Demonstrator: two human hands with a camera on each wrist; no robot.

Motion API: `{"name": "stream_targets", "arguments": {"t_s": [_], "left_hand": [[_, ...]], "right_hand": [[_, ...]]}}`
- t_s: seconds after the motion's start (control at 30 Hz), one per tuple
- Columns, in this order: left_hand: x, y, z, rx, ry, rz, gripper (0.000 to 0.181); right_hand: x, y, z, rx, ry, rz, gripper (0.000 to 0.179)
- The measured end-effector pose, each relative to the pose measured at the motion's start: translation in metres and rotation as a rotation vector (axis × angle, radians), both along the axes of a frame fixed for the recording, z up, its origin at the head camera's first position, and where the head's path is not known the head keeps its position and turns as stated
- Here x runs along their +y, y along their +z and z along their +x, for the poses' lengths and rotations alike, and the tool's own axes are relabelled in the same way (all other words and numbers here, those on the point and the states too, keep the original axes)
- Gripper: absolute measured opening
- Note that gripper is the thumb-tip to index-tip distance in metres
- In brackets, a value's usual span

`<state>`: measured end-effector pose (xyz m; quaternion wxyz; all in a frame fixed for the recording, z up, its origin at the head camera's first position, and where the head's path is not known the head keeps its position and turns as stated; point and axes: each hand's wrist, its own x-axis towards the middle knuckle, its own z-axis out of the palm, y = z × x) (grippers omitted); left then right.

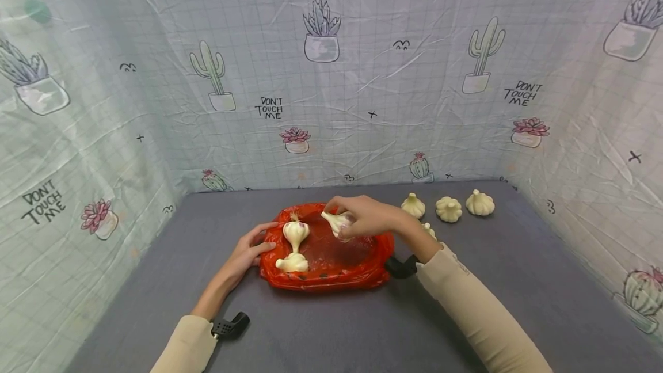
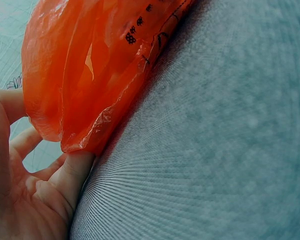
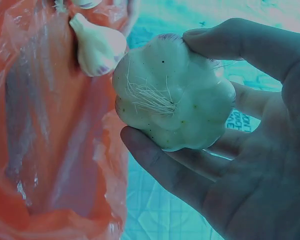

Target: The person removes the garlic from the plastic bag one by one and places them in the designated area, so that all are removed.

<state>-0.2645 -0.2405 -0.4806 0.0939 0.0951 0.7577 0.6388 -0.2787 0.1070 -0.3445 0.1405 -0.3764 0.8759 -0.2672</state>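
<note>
A red plastic bag point(image 1: 323, 281) lies spread open on the grey table. Inside, at its left, are two pale garlic bulbs, one upper bulb point(image 1: 296, 230) and one lower bulb point(image 1: 293, 263). My left hand point(image 1: 246, 252) grips the bag's left edge, its fingers against the crumpled plastic point(image 2: 85, 100) in the left wrist view. Over the bag's opening, my right hand point(image 1: 365, 216) holds another garlic bulb point(image 1: 338, 223) between thumb and fingers. The right wrist view shows this bulb's root end point(image 3: 172, 97) with thin dry roots facing the camera.
Right of the bag, several more garlic bulbs sit on the table: a near bulb point(image 1: 412, 206), a middle bulb point(image 1: 448, 209), a far right bulb point(image 1: 480, 203) and one partly behind the right wrist point(image 1: 429, 230). A patterned curtain point(image 1: 362, 85) stands around the table's back and sides.
</note>
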Motion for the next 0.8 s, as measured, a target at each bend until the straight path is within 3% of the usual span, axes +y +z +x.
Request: {"name": "stream_targets", "arguments": {"t_s": [0.63, 0.8], "left_hand": [[0.0, -0.001, 0.0, 0.002, -0.003, 0.001, 0.056], [0.0, -0.001, 0.0, 0.003, -0.003, -0.001, 0.056]], "right_hand": [[0.039, 0.006, 0.02, -0.036, -0.131, -0.184, 0.059], [0.049, 0.003, 0.021, -0.056, -0.129, -0.25, 0.06]]}}
